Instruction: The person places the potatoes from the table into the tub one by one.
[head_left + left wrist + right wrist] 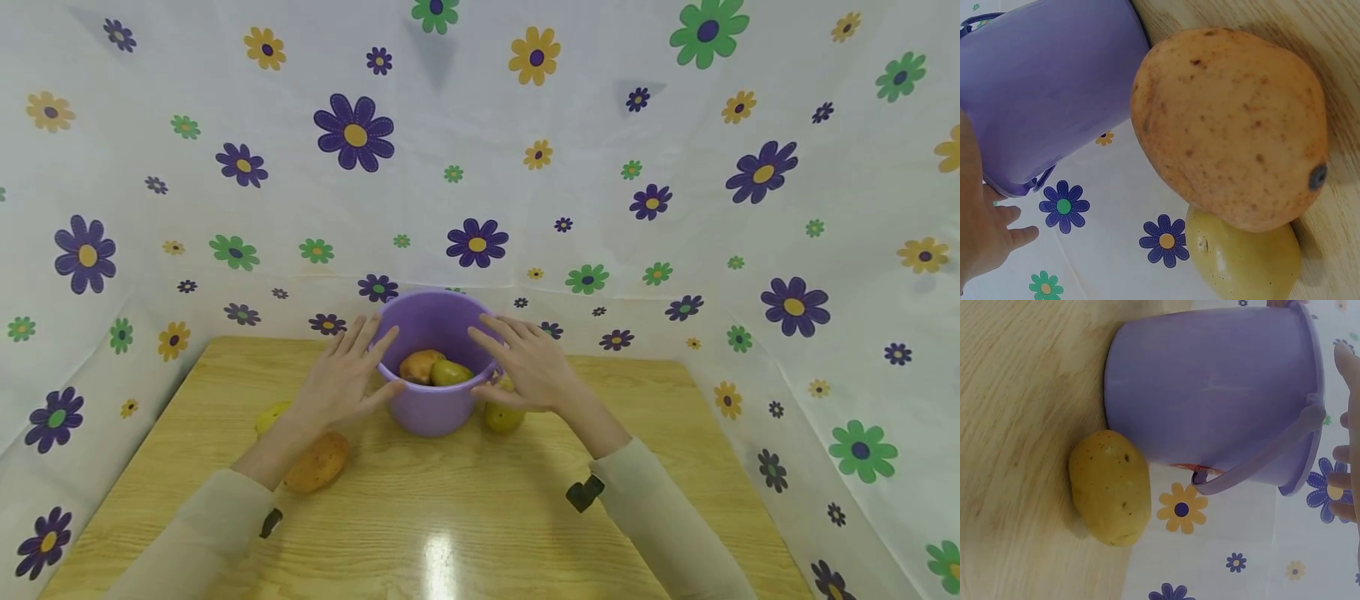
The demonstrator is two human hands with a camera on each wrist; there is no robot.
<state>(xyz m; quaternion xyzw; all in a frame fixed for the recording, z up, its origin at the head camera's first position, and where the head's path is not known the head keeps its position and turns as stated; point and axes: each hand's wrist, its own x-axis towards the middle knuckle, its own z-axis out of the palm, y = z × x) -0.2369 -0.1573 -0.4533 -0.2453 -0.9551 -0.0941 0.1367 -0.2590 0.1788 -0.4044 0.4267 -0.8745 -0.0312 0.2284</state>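
I pinch nothing: both my hands are spread, fingers apart and fairly straight, the left hand at the bucket's left edge and the right hand at its right, so I carry no weight. From the right wrist, my fingers look to be just beside the rim and apart from it; on the left they overlap the rim in view, and I cannot tell whether they touch. The bucket stands upright between my hands, towards the back of the table, and its flat base seems enough to keep it steady without my holding it. Its handle hangs down against the outer wall, which leaves the mouth clear. Inside, a brown potato and a greenish one lie side by side, kept together, I judge, by the round wall. Outside, a yellow potato rests on the wood near the bucket's right side, beneath my right hand. Under my left forearm lies a big spotted potato, with a yellow lump beyond it, partly hidden, its kind unclear to me. Such rounded things could roll if nudged, so I would keep my sleeves clear of them.
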